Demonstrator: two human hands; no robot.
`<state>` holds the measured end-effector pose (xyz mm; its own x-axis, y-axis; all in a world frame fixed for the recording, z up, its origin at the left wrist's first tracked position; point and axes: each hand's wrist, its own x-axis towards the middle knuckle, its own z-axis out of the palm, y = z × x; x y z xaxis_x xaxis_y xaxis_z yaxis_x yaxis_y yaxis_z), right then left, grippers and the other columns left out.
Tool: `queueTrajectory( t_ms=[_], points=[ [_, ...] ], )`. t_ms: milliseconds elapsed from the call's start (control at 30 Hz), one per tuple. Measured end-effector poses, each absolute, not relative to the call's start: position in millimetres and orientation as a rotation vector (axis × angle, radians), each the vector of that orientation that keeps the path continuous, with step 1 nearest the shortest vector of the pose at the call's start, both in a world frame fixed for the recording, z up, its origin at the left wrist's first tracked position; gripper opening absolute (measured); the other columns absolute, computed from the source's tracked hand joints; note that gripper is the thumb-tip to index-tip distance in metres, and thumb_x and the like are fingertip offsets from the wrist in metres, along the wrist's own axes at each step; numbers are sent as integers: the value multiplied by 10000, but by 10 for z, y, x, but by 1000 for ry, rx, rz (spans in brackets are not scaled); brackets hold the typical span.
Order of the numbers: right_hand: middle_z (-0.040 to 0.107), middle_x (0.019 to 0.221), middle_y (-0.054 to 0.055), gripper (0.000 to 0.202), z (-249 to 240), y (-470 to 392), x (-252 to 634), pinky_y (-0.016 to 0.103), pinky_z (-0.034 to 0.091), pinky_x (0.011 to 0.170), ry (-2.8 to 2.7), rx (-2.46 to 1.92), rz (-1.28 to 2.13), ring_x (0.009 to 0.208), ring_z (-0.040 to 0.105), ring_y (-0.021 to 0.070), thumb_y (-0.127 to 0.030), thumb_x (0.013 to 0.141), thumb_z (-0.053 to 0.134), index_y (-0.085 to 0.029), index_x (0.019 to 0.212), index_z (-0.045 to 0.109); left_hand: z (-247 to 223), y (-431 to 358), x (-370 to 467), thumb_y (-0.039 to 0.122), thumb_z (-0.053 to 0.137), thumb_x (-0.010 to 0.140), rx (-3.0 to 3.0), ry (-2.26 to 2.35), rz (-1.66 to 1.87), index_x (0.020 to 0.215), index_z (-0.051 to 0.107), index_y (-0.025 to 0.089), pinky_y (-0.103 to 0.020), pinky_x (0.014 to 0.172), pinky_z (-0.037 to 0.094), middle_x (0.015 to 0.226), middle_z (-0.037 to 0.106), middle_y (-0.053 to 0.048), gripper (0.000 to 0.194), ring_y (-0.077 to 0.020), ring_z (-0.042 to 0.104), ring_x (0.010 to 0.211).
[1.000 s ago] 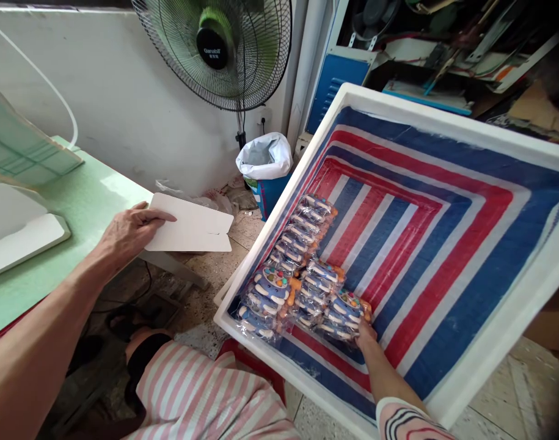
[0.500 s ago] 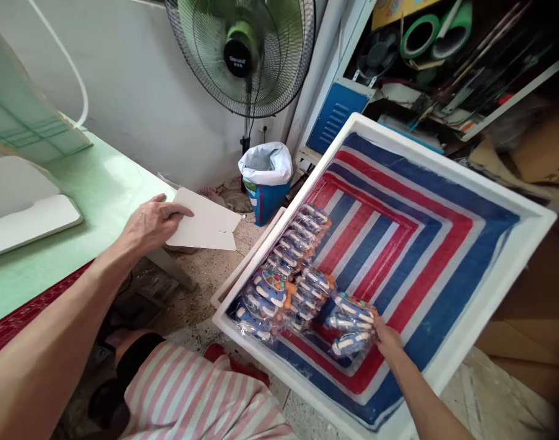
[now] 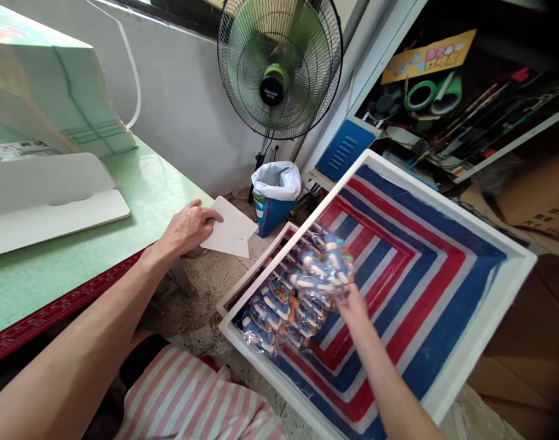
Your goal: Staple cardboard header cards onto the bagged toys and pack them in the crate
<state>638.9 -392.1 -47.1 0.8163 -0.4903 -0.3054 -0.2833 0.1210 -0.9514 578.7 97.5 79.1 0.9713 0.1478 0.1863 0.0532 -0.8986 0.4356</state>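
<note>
My left hand is at the corner of the pale green table, its fingers closed on a white card that sticks out past the edge. Blurred by motion, my right hand grips a bunch of clear-wrapped blue and white toys with orange parts and small coloured spots. It holds them over the left side of a white tray lined with red, white and blue striped sheeting. More wrapped toys lie in rows along that side, partly hidden behind the held ones.
On the green table lies a folded white board. Beyond the tray stand a bag with a white liner and a pedestal fan. A cluttered shelf and cardboard boxes are at the right.
My right hand has carried the bunch of wrapped toys up and left, over the rows in the tray. The left hand keeps the card; the whole view has shifted.
</note>
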Motion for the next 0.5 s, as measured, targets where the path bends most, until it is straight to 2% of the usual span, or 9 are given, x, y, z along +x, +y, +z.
queueTrajectory(
  t_ms=[67, 167, 267, 367, 500],
  points=[
    [533, 529, -68, 261, -812, -3590, 6243, 230, 563, 492, 670, -1511, -50, 459, 553, 101, -261, 755, 682, -226, 632, 454, 800, 968, 5784, 190, 414, 864, 2680, 132, 298, 1040, 830, 251, -340, 1228, 317, 734, 732, -2, 456, -230, 712, 1033],
    [486, 482, -77, 295, -1145, -3422, 6098, 254, 546, 455, 677, -1590, 72, 436, 523, 115, -326, 713, 716, -233, 600, 460, 792, 968, 5782, 206, 415, 879, 2675, 172, 277, 1048, 828, 260, -360, 1179, 397, 855, 778, -18, 450, -267, 614, 1270],
    [501, 492, -69, 290, -1200, -3520, 6153, 255, 535, 466, 628, -1681, 135, 452, 507, 113, -371, 679, 725, -230, 590, 488, 784, 967, 5778, 219, 428, 882, 2688, 213, 260, 1065, 825, 267, -357, 1106, 476, 919, 792, -24, 439, -288, 501, 1404],
    [544, 530, -49, 278, -1155, -3608, 6304, 251, 520, 498, 513, -1782, 172, 487, 522, 118, -425, 685, 696, -222, 596, 528, 795, 955, 5772, 216, 435, 880, 2712, 228, 260, 1074, 824, 272, -356, 1099, 487, 887, 794, -19, 439, -278, 536, 1373],
    [538, 494, -37, 302, -1159, -3628, 6421, 245, 443, 482, 365, -1950, 229, 481, 509, 132, -465, 699, 664, -219, 571, 545, 831, 927, 5762, 216, 432, 885, 2710, 263, 241, 1082, 822, 292, -369, 1077, 507, 1056, 801, 7, 444, -290, 491, 1415]
  ],
)
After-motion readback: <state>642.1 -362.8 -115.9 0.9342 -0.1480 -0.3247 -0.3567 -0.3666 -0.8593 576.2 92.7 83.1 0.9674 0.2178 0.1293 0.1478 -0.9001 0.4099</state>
